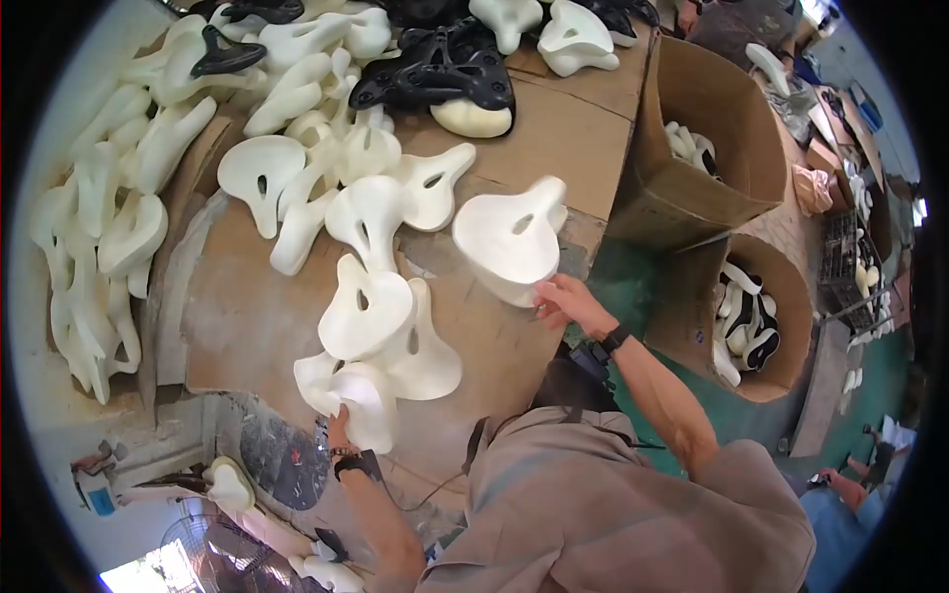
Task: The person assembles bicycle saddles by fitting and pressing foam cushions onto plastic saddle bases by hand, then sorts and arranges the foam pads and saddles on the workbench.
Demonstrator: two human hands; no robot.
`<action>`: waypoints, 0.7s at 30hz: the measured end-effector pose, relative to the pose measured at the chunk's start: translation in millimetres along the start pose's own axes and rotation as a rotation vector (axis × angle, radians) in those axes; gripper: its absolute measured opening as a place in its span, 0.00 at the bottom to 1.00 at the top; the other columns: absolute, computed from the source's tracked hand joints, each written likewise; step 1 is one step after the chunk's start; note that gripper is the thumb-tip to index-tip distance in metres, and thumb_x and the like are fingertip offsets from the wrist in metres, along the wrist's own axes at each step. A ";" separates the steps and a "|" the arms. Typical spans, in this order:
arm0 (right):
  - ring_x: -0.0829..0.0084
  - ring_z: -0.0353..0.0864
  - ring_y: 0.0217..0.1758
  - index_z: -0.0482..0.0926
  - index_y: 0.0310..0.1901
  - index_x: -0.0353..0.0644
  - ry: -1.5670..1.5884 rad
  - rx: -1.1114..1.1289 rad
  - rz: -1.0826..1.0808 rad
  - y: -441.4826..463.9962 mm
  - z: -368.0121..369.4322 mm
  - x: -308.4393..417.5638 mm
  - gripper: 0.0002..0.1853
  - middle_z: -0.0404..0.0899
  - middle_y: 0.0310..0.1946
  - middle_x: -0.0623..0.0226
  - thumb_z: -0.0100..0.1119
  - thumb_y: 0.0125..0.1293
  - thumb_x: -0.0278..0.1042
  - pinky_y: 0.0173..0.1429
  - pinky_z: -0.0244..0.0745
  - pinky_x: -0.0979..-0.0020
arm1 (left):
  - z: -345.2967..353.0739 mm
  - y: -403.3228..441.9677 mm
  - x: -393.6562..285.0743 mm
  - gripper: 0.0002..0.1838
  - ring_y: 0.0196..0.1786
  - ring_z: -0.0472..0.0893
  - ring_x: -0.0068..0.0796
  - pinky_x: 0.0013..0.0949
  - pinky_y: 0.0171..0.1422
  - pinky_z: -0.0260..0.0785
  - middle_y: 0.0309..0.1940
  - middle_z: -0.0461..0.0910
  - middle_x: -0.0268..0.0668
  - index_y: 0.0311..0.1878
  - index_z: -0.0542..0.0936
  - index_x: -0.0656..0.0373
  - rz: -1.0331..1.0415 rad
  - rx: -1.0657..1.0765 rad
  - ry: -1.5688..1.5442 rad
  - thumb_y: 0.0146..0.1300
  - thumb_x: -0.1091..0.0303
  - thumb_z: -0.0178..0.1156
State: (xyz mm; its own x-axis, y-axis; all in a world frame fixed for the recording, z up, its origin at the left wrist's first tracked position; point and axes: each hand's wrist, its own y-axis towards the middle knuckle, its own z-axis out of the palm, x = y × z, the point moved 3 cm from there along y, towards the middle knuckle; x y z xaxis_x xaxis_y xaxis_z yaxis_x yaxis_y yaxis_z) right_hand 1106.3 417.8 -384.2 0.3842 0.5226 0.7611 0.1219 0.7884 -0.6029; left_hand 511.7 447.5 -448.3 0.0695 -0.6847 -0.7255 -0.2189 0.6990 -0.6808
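My right hand (571,304) pinches the rim of a white foam bicycle saddle pad (499,242); the pad's slotted nose points away from me. Near the front edge of the cardboard-covered table, my left hand (339,431) grips another white saddle pad (366,407), with most of its fingers hidden. That pad overlaps a small cluster, including a slotted saddle pad (368,308) and one lying to its right (422,346). More white pads (364,217) lie farther back in a loose pile.
Black saddle-shaped moulded parts (435,79) sit at the back. White pads are heaped on the left (94,257). Right of the table stand a tall cardboard box (682,203) and a lower one (682,326), both holding pads. Other people are at the far right and top.
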 end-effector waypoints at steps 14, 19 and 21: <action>0.51 0.86 0.34 0.84 0.42 0.28 -0.965 0.478 -0.232 67.6 160.0 -145.4 0.29 0.83 0.27 0.45 0.62 0.62 0.55 0.43 0.80 0.54 | 47.5 -119.4 -53.1 0.19 0.47 0.79 0.26 0.31 0.52 0.72 0.47 0.82 0.35 0.59 0.79 0.66 0.357 -0.109 -0.168 0.66 0.71 0.63; 0.45 0.84 0.37 0.82 0.37 0.29 -0.802 0.307 -0.389 32.3 169.7 -86.2 0.20 0.83 0.32 0.40 0.57 0.59 0.43 0.47 0.78 0.51 | 46.3 -135.0 -59.7 0.17 0.40 0.80 0.25 0.28 0.44 0.71 0.42 0.85 0.35 0.54 0.80 0.69 0.510 -0.133 0.094 0.64 0.77 0.54; 0.45 0.84 0.37 0.82 0.37 0.29 -0.711 0.289 -0.395 6.0 163.8 -37.1 0.20 0.83 0.32 0.41 0.56 0.59 0.44 0.46 0.77 0.50 | 72.7 -150.4 -78.2 0.15 0.36 0.80 0.25 0.28 0.40 0.71 0.40 0.85 0.38 0.52 0.80 0.70 0.450 -0.040 0.049 0.64 0.75 0.54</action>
State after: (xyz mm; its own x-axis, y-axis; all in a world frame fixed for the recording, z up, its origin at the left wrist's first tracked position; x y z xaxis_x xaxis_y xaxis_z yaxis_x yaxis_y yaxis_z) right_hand 942.9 456.2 -376.8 -0.3135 0.1956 0.9292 -0.1487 0.9564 -0.2514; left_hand 609.9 410.8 -296.5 -0.0875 -0.3243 -0.9419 -0.2543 0.9215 -0.2937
